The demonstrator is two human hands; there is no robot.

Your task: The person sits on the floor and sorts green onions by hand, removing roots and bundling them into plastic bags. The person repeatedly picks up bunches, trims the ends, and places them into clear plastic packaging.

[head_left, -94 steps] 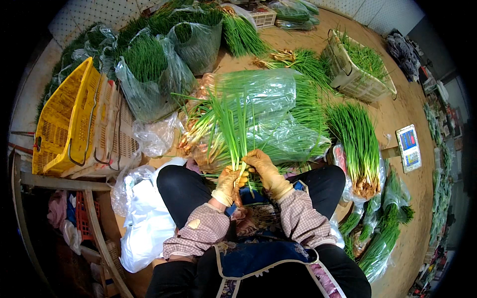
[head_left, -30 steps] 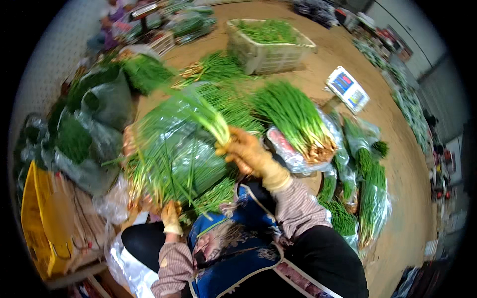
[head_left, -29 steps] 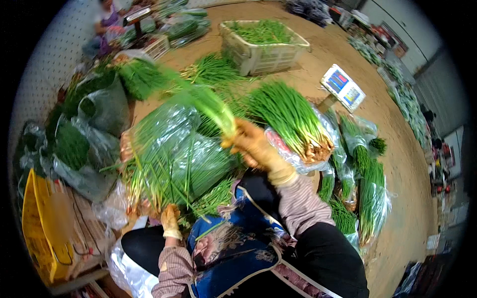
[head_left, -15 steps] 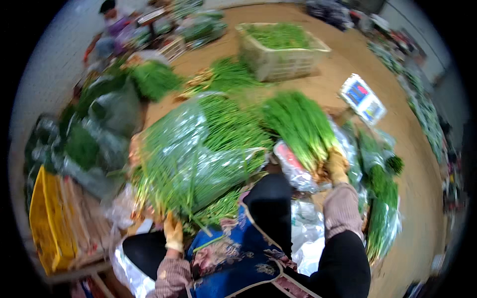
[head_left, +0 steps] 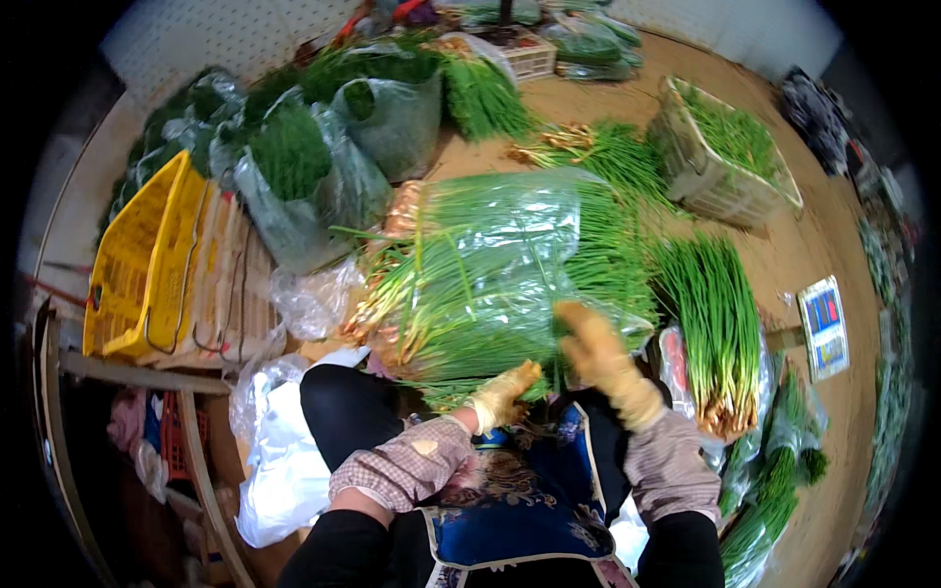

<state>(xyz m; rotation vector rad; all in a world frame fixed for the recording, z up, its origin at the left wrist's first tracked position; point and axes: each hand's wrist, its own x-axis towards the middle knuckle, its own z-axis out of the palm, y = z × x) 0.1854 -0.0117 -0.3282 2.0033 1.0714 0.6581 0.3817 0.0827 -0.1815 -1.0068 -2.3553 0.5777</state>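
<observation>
A broad pile of spring onions (head_left: 613,235) lies before my lap, with a sheet of clear plastic (head_left: 529,220) over part of it. My left hand (head_left: 507,394), in a pale yellow glove, is at the pile's near edge. Its fingers are curled, and whatever they hold is hidden. Just to the right, my gloved right hand (head_left: 596,348) hovers at the near right of the pile, its fingers smeared by motion. Farther right, apart from both hands, a loose bundle of spring onions (head_left: 711,314) lies with its roots toward me, on something plastic-wrapped with a pinkish patch.
At left stand a yellow crate (head_left: 137,274) and bulging clear bags of greens (head_left: 294,186). A cream basket (head_left: 730,191) of greens is at the back right. A white panel with coloured fields (head_left: 823,323) stands right, beyond bagged bunches (head_left: 774,490).
The view has swung left. My right hand has let go of the spring onion bundle and moved left to the pile. My left hand has left the root ends for the pile's near edge.
</observation>
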